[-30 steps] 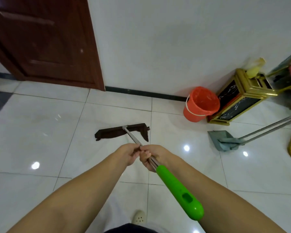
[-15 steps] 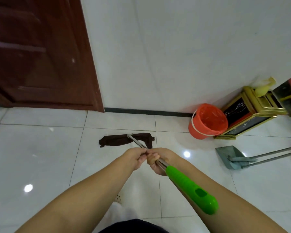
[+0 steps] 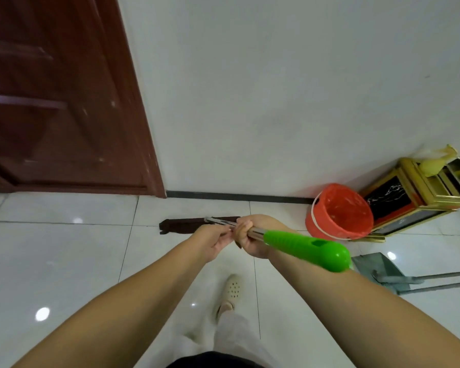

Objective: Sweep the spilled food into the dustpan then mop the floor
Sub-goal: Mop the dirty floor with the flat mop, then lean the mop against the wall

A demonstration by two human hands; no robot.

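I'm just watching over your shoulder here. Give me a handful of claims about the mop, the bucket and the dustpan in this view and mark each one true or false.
1. Both hands grip the mop's metal pole. True: the left hand and right hand hold it just below the green handle.
2. The mop head is lifted off the floor. False: the dark mop head lies flat on the tiles.
3. The orange bucket stands near the wall. True.
4. The dustpan is inside the bucket. False: the grey dustpan lies on the floor, apart from it.
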